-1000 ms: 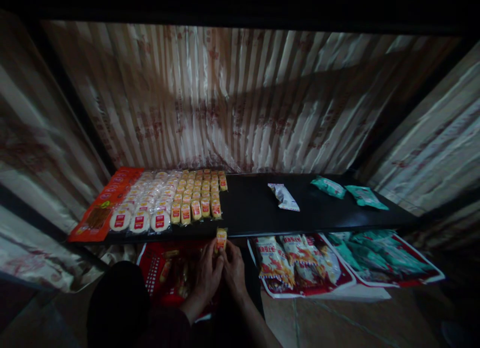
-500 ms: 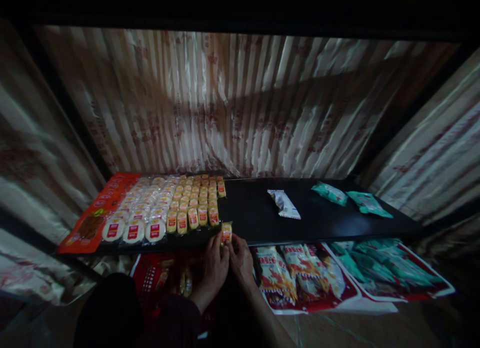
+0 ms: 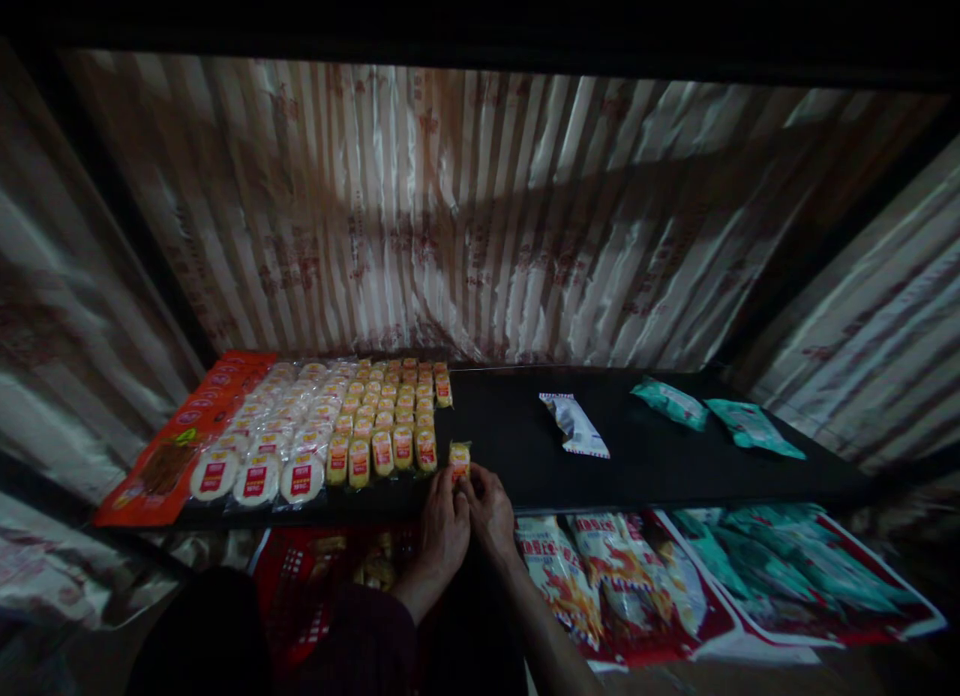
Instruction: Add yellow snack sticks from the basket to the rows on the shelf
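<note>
Between the fingertips of both hands is a small yellow wrapped cake (image 3: pixel 459 458) with a red and white label, at the front edge of the black shelf (image 3: pixel 510 406). My left hand (image 3: pixel 445 524) pinches it from the left side, my right hand (image 3: pixel 489 511) from the right. Just to the left, several rows of matching yellow wrapped cakes (image 3: pixel 382 452) lie packed together. Beyond them are rows of round white wrapped cakes (image 3: pixel 256 478) with red labels. The lower part of the held cake is hidden by my fingers.
An orange packet (image 3: pixel 180 426) lies at the shelf's left end. To the right are a white packet (image 3: pixel 576 426) and two teal packets (image 3: pixel 670 403). Below the front edge stand a red basket (image 3: pixel 281 586), bags with red and white print (image 3: pixel 559 576) and teal bags (image 3: pixel 810 561).
The view has tilted and shifted slightly. Both hands remain on the yellow cake near the front edge, which sits a little farther right of the rows.
</note>
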